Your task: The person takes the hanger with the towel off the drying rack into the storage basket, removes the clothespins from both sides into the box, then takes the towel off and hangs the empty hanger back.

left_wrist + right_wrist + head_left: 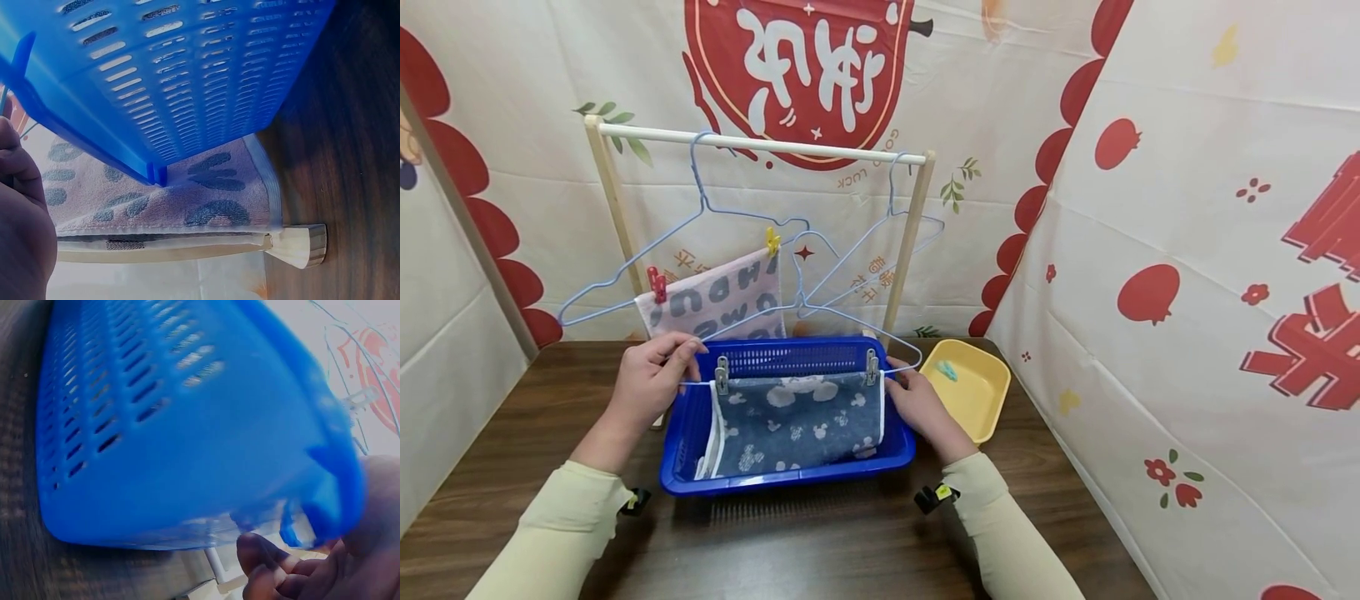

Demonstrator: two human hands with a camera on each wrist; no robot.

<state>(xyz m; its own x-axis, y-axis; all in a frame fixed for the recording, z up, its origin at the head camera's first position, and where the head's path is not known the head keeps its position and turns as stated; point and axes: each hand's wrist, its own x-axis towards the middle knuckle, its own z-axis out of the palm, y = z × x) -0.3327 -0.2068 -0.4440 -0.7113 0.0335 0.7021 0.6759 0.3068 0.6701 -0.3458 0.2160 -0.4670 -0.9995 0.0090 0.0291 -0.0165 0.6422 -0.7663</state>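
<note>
A light blue wire hanger [831, 310] hangs over a blue plastic basket [790, 483]. Two grey clips [722, 375] fix a dark grey-blue towel [797, 421] with pale mouse patterns to its lower bar. The towel covers much of the basket's inside. My left hand [651, 375] grips the hanger's left end, just above the basket's rim. At the opposite end my right hand [921, 404] holds the hanger's right corner, beside the basket's right rim. In the right wrist view, curled fingers [265, 565] show close to the basket corner.
Behind the basket stands a wooden rack with a white rail [760, 143]. One hanger [703, 204] there bears a pink lettered towel [722, 296] with red and yellow clips; another hanger [891, 215] hangs right. A yellow tray [977, 400] holds a teal clip [947, 370].
</note>
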